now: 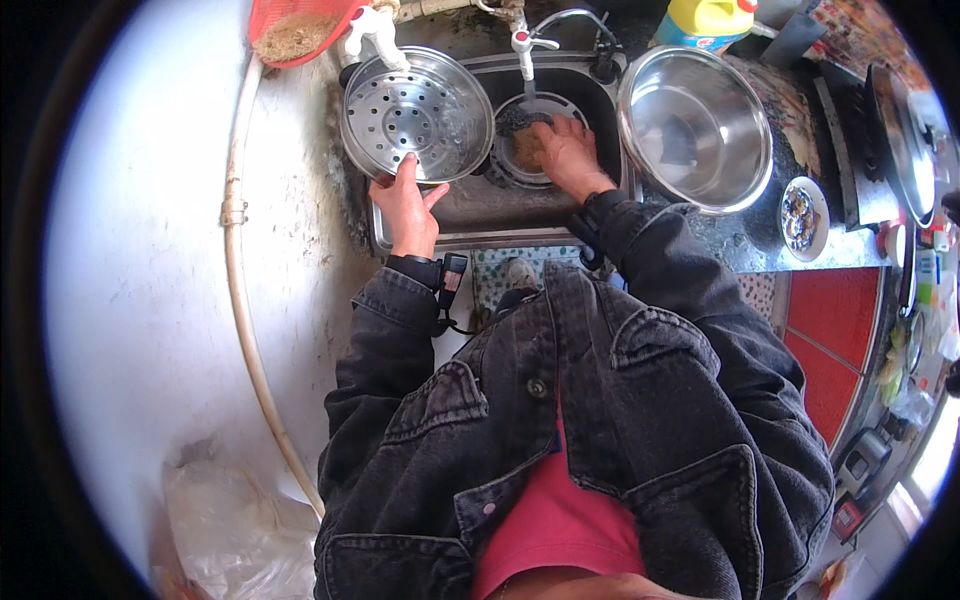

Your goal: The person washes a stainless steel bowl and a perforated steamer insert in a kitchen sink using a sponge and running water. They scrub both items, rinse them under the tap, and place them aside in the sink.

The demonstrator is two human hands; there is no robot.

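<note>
My left hand [411, 210] grips the near rim of a perforated stainless steel steamer pan [442, 124], its thumb over the rim. The pan is at the left end of the sink [480, 214]. In the sink, my right hand [570, 154] reaches into a round metal vessel [581, 112] and touches a brown fibrous scrubber [527, 148]. A dark mesh-like pad lies beside the scrubber. Water runs from the white tap [525, 56] above. How firmly my right fingers hold the scrubber is hard to tell.
A large steel pot [694, 127] stands right of the sink, near a small bowl [804, 217] with dark contents. Behind it is a yellow jug [705, 22]. A red basket [300, 37] and another white tap [375, 34] are at upper left. A stove [862, 165] is at right.
</note>
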